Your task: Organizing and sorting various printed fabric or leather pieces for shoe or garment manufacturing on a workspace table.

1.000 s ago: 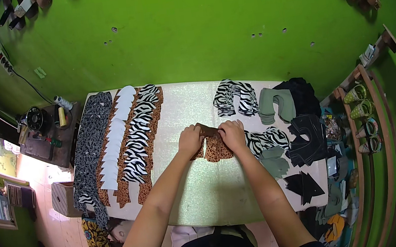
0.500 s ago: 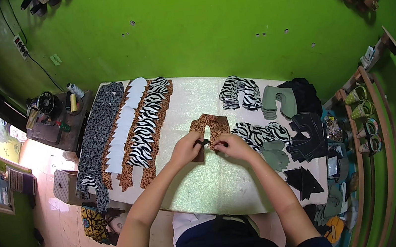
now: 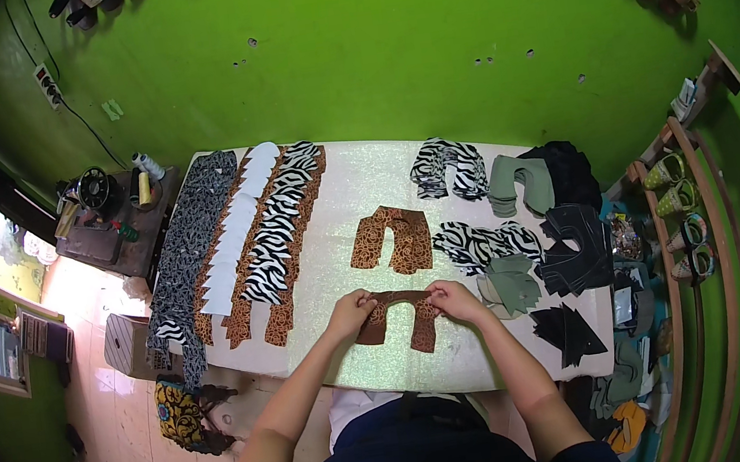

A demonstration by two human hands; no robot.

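Note:
Between my two hands a brown U-shaped shoe upper piece (image 3: 423, 325) is held by its upper corners, its legs hanging toward me. My left hand (image 3: 353, 314) pinches its left corner, and my right hand (image 3: 455, 300) pinches the right one. Just beyond lies a stack of brown leopard-print U-shaped pieces (image 3: 407, 228), apart from my fingers. To its right are zebra-print pieces (image 3: 484, 244) and grey-green pieces (image 3: 510, 285) close to my right hand.
Overlapping rows of grey-patterned pieces (image 3: 190, 245), white pieces (image 3: 231, 240) and zebra-print pieces (image 3: 272, 230) cover the left of the table (image 3: 326, 181). Black pieces (image 3: 574, 251) lie at the right. A sewing machine table (image 3: 116, 250) stands left; a wooden rack (image 3: 724, 296) with shoes stands right.
Both hands have moved back toward me from the leopard-print stack. A brown piece has come away with them and is now spread between them, leaving the stack uncovered.

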